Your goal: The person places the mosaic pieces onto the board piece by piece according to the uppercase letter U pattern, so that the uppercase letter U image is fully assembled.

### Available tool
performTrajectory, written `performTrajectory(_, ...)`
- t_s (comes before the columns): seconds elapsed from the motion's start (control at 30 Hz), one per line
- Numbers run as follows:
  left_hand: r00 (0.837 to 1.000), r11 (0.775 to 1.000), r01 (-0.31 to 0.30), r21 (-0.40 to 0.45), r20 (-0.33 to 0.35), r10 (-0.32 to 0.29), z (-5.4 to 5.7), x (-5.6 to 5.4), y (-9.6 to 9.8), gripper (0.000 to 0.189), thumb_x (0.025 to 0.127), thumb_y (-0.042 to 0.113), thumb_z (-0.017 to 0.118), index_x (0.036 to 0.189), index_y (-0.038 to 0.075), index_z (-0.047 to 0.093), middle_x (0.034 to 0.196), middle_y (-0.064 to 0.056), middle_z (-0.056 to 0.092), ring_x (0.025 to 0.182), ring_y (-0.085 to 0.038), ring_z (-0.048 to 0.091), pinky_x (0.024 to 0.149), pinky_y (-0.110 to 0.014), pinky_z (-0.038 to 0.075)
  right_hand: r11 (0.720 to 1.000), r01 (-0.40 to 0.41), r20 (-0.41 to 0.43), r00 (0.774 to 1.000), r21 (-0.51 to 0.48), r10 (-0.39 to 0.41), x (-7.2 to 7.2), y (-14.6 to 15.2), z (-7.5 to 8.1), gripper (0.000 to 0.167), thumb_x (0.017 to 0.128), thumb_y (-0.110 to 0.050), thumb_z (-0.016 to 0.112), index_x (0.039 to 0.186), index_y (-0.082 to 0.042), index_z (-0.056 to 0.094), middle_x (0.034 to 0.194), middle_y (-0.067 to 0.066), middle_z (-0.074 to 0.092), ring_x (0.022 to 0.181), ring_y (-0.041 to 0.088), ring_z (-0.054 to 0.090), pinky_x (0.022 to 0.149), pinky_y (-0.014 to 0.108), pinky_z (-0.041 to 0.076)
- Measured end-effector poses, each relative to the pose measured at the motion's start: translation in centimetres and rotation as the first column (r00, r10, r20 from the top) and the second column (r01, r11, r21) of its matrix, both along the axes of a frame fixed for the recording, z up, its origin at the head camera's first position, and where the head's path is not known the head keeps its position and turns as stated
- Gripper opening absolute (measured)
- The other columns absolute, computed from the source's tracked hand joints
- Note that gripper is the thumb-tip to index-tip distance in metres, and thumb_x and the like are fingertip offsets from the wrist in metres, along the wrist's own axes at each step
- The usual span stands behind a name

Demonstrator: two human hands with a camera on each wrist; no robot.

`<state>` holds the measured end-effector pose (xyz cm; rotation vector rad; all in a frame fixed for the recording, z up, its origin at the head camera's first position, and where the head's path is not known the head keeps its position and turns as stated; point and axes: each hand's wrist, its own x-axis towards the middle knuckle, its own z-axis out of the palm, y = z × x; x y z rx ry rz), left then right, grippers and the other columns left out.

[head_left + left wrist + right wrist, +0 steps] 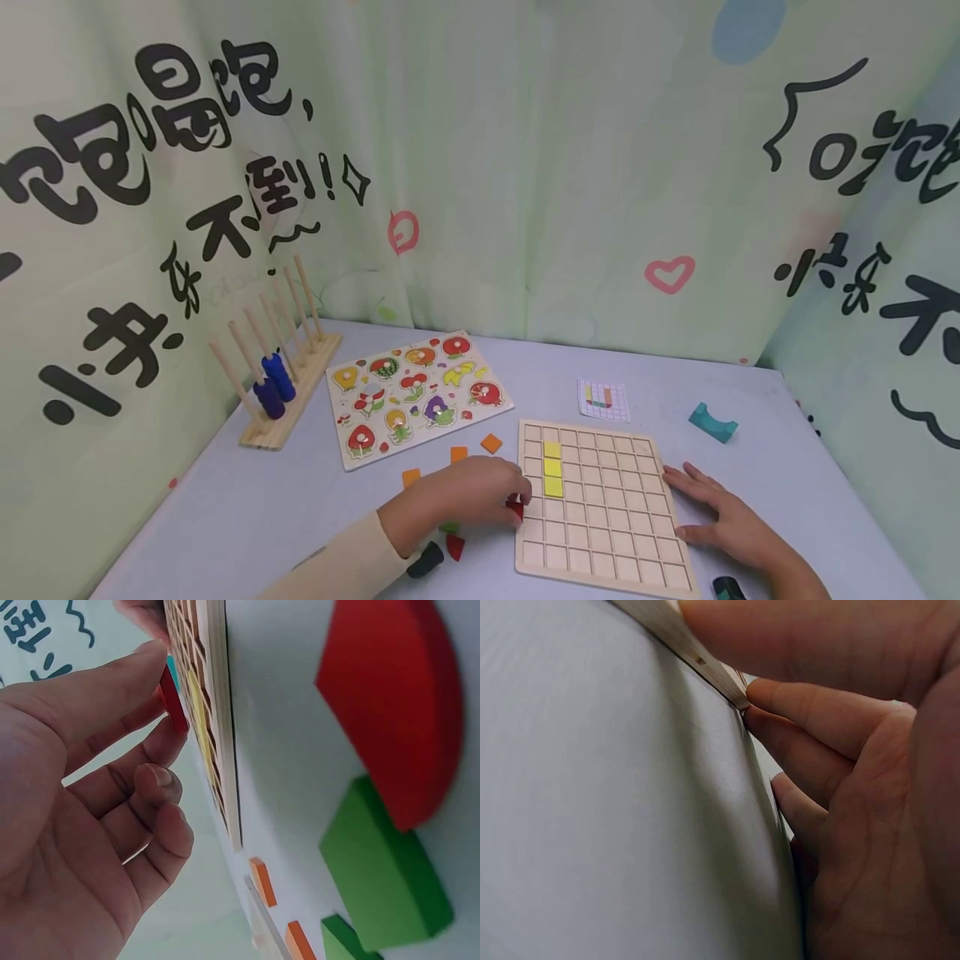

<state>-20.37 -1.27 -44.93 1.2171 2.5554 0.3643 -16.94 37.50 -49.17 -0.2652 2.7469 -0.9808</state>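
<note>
Red piece (173,703), pinched by the left hand (474,492), perhaps touches the board (602,507).

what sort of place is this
Probably a curtained-off play or learning corner, judging by the printed curtains, the fruit puzzle and the wooden grid board.

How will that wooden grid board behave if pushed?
The grid board is probably rigid, given its solid wooden edge. Lying flat, it should slide rather than tip. Its yellow squares may stay put, bordered by raised ridges.
</note>
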Motion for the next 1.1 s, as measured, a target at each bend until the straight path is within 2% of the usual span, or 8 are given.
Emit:
performTrajectory(0.2,0.999,0.999,0.047,0.009,-0.019,-0.047,-0.3,-0.7,1.6,0.022,0.085,0.032,0.077,0.105,0.025,0.071,0.082,0.016,0.054,0.075,-0.002,0.049,0.067,-0.017,0.042,1.000,0.002,-0.004,1.000,0.005,-0.002,0.1,0.3,-0.3,0.084,0.072,-0.035,0.081,0.143,-0.004,0.048,0.151,0.030,0.026,0.136,0.055,0.016,0.096,0.076,0.019)
performTrajectory(0.5,0.989,0.996,0.089,-0.009,-0.120,-0.089,-0.3,-1.1,3.6,0.019,0.087,0.033,0.074,0.103,0.024,0.071,0.081,0.015,0.052,0.073,-0.001,0.047,0.061,-0.015,0.039,1.000,-0.003,0.008,1.000,-0.001,0.003,0.1,0.3,-0.3,0.083,0.072,-0.034,0.080,0.143,-0.005,0.048,0.151,0.028,0.028,0.137,0.055,0.015,0.096,0.076,0.019)
performTrajectory(0.9,0.982,0.994,0.088,-0.063,-0.160,-0.097,-1.2,-1.1,5.3,0.017,0.086,0.037,0.074,0.100,0.028,0.070,0.078,0.016,0.050,0.072,-0.001,0.046,0.061,-0.016,0.039,1.000,0.003,0.004,1.000,0.011,-0.003,0.0,0.2,-0.2,0.084,0.071,-0.035,0.081,0.143,-0.006,0.047,0.151,0.027,0.029,0.137,0.054,0.016,0.096,0.075,0.019)
performTrajectory(1.1,0.980,0.994,0.092,-0.065,-0.173,-0.102,-1.1,-1.0,5.4,0.015,0.086,0.037,0.074,0.097,0.028,0.069,0.077,0.016,0.050,0.071,-0.001,0.046,0.061,-0.017,0.038,1.000,0.006,-0.001,1.000,0.013,-0.006,-0.1,0.1,-0.3,0.085,0.071,-0.036,0.081,0.144,-0.007,0.047,0.151,0.026,0.029,0.137,0.054,0.016,0.096,0.075,0.018)
